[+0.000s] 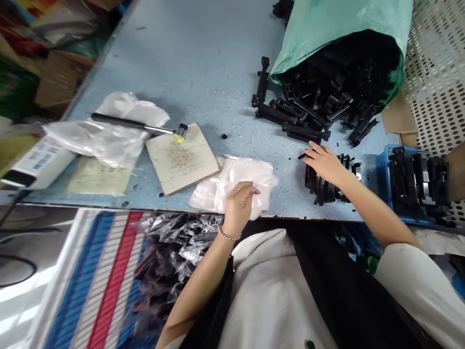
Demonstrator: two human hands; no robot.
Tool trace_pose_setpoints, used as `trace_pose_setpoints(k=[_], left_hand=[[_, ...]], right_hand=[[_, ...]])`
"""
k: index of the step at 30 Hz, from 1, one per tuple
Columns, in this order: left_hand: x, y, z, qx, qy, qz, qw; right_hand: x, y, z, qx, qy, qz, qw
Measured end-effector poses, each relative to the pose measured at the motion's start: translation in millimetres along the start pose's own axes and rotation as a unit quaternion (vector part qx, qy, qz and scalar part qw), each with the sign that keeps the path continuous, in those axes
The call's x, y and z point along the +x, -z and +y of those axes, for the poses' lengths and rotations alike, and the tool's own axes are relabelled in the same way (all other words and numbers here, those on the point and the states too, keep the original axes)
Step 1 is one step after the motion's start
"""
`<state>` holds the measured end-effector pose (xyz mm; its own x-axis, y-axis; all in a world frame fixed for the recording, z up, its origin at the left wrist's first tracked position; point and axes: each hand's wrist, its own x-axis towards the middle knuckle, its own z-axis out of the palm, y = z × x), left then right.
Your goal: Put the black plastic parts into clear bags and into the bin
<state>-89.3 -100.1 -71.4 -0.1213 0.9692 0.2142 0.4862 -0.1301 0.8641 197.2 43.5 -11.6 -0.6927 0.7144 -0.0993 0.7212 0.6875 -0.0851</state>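
My left hand (pixel 239 206) rests over a stack of clear plastic bags (pixel 267 177) at the front edge of the table. Its fingers are curled and pressed together; whatever lies between them is hidden. Over to the right, my right hand (pixel 323 165) reaches across a row of black plastic parts (pixel 321 189), its fingers stretched out and slightly apart. Close to those fingertips is a small black piece (pixel 302 156); I cannot tell whether they touch it. More black parts (pixel 305 132) lie loose just beyond this hand.
A green sack (pixel 348 24) spills black parts at the back right. At the right edge stands a blue basket (pixel 383 182) holding similar parts. A screwdriver (pixel 119 120) lies across plastic bags and a worn board (pixel 181 160). A white box (pixel 39 165) sits far left.
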Motion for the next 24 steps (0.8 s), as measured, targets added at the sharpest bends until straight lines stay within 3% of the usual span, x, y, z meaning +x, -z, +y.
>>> trace_pose_setpoints(k=[3,5,7,8,9,10,12,14,16,18,20,21,24], left_hand=[[1.0,-0.6,2.4,0.055,-0.016,-0.032,0.998],[0.8,-0.8,3.9,0.069,-0.001,-0.036,0.997],[0.6,-2.5,5.5,0.067,0.010,-0.043,0.997],[0.7,-3.9,6.3,0.065,0.014,-0.045,0.997],[1.1,-5.6,6.8,0.062,0.016,-0.046,0.997],[1.9,-7.4,7.1,0.060,0.018,-0.046,0.997],[4.1,-10.1,7.1,0.058,0.016,-0.044,0.997],[5.9,-10.7,7.4,0.065,0.003,-0.050,0.997],[5.4,-10.2,9.8,0.085,-0.023,-0.070,0.994],[0.9,-10.8,15.3,0.114,-0.070,-0.095,0.986],[-7.7,-14.7,23.1,0.133,-0.140,-0.128,0.973],[-12.9,-18.1,27.2,0.134,-0.180,-0.149,0.963],[-26.5,-30.2,37.8,0.115,-0.258,-0.223,0.933]], right_hand=[[6.1,9.4,20.7,0.017,0.032,-0.034,0.999],[2.1,17.5,18.0,0.091,0.006,-0.003,0.996],[-8.8,21.0,3.0,0.235,-0.043,0.032,0.970],[-16.2,19.2,-8.5,0.339,-0.064,0.023,0.938],[-24.4,14.4,-22.0,0.455,-0.078,-0.013,0.887],[-32.8,6.7,-36.8,0.572,-0.088,-0.066,0.813],[-48.4,-14.7,-66.6,0.748,-0.112,-0.189,0.626],[-60.3,-38.1,-90.7,0.828,-0.172,-0.224,0.484],[-67.6,-56.9,-104.9,0.870,-0.241,-0.189,0.385],[-70.4,-68.3,-110.3,0.893,-0.283,-0.145,0.320],[-68.7,-74.2,-112.2,0.902,-0.291,-0.124,0.295],[-66.2,-75.9,-113.5,0.899,-0.288,-0.112,0.310],[-55.4,-76.4,-124.0,0.867,-0.294,-0.036,0.400]])
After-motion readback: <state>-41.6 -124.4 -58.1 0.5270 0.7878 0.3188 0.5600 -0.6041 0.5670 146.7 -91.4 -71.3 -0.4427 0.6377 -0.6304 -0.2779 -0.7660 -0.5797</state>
